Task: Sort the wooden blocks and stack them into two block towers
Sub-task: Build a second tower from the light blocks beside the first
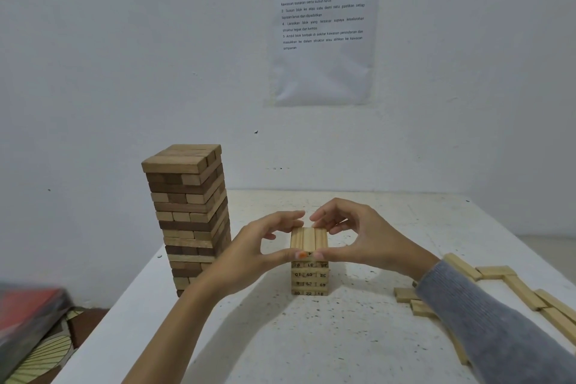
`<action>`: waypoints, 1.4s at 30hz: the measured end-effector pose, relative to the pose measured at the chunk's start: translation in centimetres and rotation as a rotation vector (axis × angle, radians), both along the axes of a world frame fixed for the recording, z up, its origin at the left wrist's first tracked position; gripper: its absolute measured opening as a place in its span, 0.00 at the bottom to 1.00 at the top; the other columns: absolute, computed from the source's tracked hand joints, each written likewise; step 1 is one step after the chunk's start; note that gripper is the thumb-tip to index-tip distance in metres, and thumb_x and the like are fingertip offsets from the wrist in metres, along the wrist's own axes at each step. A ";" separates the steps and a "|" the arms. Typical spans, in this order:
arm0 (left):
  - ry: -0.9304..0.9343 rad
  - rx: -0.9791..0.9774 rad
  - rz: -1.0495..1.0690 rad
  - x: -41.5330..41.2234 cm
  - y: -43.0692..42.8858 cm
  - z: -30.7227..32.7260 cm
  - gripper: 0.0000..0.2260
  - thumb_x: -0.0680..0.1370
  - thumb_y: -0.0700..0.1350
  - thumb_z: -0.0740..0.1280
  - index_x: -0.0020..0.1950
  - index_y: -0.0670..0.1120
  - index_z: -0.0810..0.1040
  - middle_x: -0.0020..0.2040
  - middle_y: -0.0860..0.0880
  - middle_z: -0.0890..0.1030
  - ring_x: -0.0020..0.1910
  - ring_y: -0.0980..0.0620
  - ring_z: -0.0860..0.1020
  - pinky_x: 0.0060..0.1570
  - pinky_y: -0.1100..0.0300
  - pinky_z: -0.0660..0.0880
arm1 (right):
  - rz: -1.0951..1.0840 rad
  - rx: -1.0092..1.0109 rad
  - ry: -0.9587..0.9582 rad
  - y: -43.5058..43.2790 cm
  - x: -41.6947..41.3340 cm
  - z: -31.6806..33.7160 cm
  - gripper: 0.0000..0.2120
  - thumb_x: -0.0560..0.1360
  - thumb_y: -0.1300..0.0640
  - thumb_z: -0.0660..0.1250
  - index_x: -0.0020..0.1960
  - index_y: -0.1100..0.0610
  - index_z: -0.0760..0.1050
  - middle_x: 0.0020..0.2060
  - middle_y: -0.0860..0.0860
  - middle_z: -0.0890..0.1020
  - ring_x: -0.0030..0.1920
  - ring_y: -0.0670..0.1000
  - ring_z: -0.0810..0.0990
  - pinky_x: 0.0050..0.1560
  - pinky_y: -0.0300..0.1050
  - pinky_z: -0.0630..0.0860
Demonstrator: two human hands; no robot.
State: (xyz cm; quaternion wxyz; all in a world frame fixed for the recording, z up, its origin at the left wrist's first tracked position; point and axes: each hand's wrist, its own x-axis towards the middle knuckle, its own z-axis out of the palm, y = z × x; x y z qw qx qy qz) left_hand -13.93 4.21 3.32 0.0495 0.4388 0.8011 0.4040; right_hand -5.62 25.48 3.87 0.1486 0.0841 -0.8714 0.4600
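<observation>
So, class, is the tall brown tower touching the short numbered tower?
Apart. The head view shows a strip of white table between the tall brown tower and the short numbered tower.

Single view: one wide-angle camera, worn on the head, looks forward and down across the white surface (343, 337) to the wall (93, 56) and its printed sheet (322, 28). The left hand (265, 240) and right hand (358, 231), pinching the small block tower (309, 277), sit close below the lens, mid-frame.
</observation>
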 end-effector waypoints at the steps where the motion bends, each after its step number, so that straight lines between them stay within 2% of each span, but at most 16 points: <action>1: -0.003 -0.008 0.000 0.0 0.0 0.0 0.27 0.72 0.54 0.70 0.70 0.59 0.68 0.63 0.63 0.76 0.63 0.67 0.71 0.60 0.68 0.68 | 0.001 -0.001 -0.004 0.0 0.0 -0.1 0.22 0.63 0.52 0.82 0.53 0.45 0.78 0.49 0.45 0.83 0.54 0.44 0.80 0.56 0.41 0.77; 5: -0.008 -0.024 0.009 0.0 -0.1 -0.1 0.26 0.73 0.53 0.70 0.70 0.60 0.68 0.63 0.64 0.76 0.63 0.67 0.71 0.58 0.67 0.69 | -0.006 0.012 -0.019 0.0 -0.1 -0.2 0.22 0.63 0.51 0.82 0.54 0.44 0.78 0.50 0.44 0.83 0.54 0.44 0.80 0.57 0.43 0.78; 10: 0.002 -0.027 0.017 0.4 -0.3 0.1 0.27 0.71 0.58 0.68 0.69 0.63 0.66 0.64 0.66 0.73 0.63 0.69 0.69 0.55 0.71 0.68 | -0.009 0.033 -0.049 -0.1 0.0 -0.3 0.23 0.63 0.48 0.81 0.56 0.42 0.77 0.52 0.42 0.82 0.55 0.43 0.79 0.56 0.44 0.77; 14: -0.004 0.037 0.026 0.9 -0.2 0.5 0.29 0.70 0.60 0.67 0.71 0.62 0.66 0.69 0.66 0.68 0.66 0.69 0.66 0.60 0.69 0.68 | -0.016 0.061 -0.128 0.0 0.8 0.6 0.25 0.65 0.42 0.76 0.59 0.39 0.73 0.57 0.39 0.78 0.57 0.38 0.76 0.57 0.39 0.75; 17: -0.088 0.195 0.086 1.6 0.1 0.9 0.26 0.73 0.61 0.63 0.71 0.60 0.66 0.70 0.64 0.68 0.66 0.69 0.67 0.63 0.67 0.67 | -0.069 -0.099 -0.131 0.0 1.4 1.0 0.15 0.72 0.42 0.68 0.58 0.42 0.75 0.57 0.42 0.78 0.57 0.41 0.76 0.58 0.40 0.73; 19: -0.219 0.311 0.166 2.3 0.4 0.9 0.23 0.77 0.61 0.58 0.72 0.61 0.66 0.69 0.64 0.68 0.66 0.66 0.67 0.61 0.66 0.65 | -0.195 -0.237 -0.096 -0.4 1.7 0.7 0.08 0.79 0.48 0.63 0.58 0.46 0.75 0.57 0.45 0.78 0.59 0.45 0.76 0.58 0.40 0.72; 20: -0.296 0.354 0.210 2.6 0.7 0.9 0.21 0.78 0.61 0.56 0.72 0.62 0.65 0.69 0.64 0.68 0.66 0.65 0.67 0.61 0.64 0.62 | -0.267 -0.301 -0.073 -0.9 1.8 0.5 0.08 0.81 0.51 0.60 0.58 0.48 0.75 0.57 0.47 0.78 0.58 0.46 0.76 0.57 0.38 0.72; 23: -0.513 0.435 0.296 3.4 1.4 0.3 0.22 0.81 0.61 0.52 0.75 0.60 0.62 0.73 0.60 0.64 0.72 0.58 0.63 0.62 0.59 0.56 | -0.399 -0.485 -0.076 -3.0 2.5 -0.5 0.13 0.82 0.52 0.56 0.63 0.51 0.73 0.60 0.50 0.77 0.58 0.48 0.76 0.51 0.37 0.70; 26: -0.651 0.460 0.317 4.3 2.1 0.0 0.25 0.81 0.61 0.49 0.77 0.57 0.58 0.77 0.58 0.59 0.75 0.56 0.59 0.69 0.57 0.53 | -0.402 -0.595 -0.176 -5.1 3.2 -1.7 0.20 0.82 0.46 0.52 0.73 0.49 0.65 0.68 0.48 0.72 0.67 0.51 0.70 0.60 0.44 0.64; 28: -0.699 0.457 0.323 5.0 2.4 0.0 0.27 0.80 0.63 0.48 0.78 0.57 0.55 0.78 0.58 0.56 0.76 0.56 0.55 0.72 0.54 0.50 | -0.399 -0.633 -0.203 -6.3 3.4 -2.1 0.24 0.82 0.44 0.51 0.77 0.46 0.58 0.75 0.46 0.64 0.74 0.50 0.63 0.69 0.48 0.58; 31: -0.732 0.452 0.315 5.8 2.7 0.2 0.27 0.79 0.65 0.45 0.78 0.59 0.52 0.78 0.60 0.52 0.77 0.56 0.51 0.73 0.53 0.46 | -0.388 -0.659 -0.222 -7.6 3.8 -1.9 0.27 0.81 0.40 0.47 0.79 0.44 0.50 0.78 0.43 0.55 0.77 0.47 0.55 0.74 0.50 0.51; 34: -0.737 0.431 0.292 6.5 2.9 0.1 0.28 0.78 0.67 0.42 0.77 0.61 0.51 0.77 0.62 0.51 0.77 0.58 0.50 0.73 0.53 0.44 | -0.367 -0.701 -0.238 -8.5 4.2 -1.3 0.27 0.81 0.38 0.43 0.79 0.44 0.48 0.78 0.42 0.53 0.77 0.45 0.53 0.75 0.49 0.49; 36: -0.748 0.425 0.272 6.9 3.0 0.2 0.29 0.77 0.67 0.41 0.77 0.61 0.51 0.77 0.62 0.50 0.77 0.59 0.50 0.73 0.53 0.45 | -0.352 -0.712 -0.249 -9.0 4.5 -1.0 0.27 0.81 0.39 0.42 0.78 0.45 0.49 0.77 0.42 0.56 0.72 0.40 0.57 0.73 0.44 0.52; 38: -0.767 0.421 0.260 7.4 3.0 0.4 0.29 0.77 0.67 0.40 0.77 0.61 0.51 0.77 0.62 0.51 0.76 0.59 0.51 0.73 0.53 0.46 | -0.341 -0.704 -0.263 -9.4 4.6 -0.8 0.27 0.81 0.39 0.40 0.78 0.45 0.49 0.75 0.42 0.60 0.64 0.37 0.59 0.67 0.39 0.54; 40: -0.789 0.409 0.247 8.0 2.8 1.0 0.27 0.78 0.66 0.40 0.76 0.62 0.53 0.74 0.64 0.57 0.73 0.61 0.56 0.72 0.54 0.48 | -0.326 -0.706 -0.272 -9.6 4.6 -0.7 0.27 0.81 0.38 0.40 0.78 0.45 0.49 0.76 0.41 0.58 0.62 0.37 0.58 0.66 0.38 0.53; 42: -0.776 0.417 0.247 8.5 2.8 1.4 0.20 0.79 0.63 0.40 0.66 0.67 0.64 0.58 0.69 0.67 0.58 0.68 0.67 0.71 0.55 0.51 | -0.305 -0.717 -0.283 -9.6 4.6 -0.8 0.28 0.81 0.38 0.40 0.78 0.45 0.49 0.75 0.39 0.58 0.62 0.36 0.57 0.70 0.40 0.52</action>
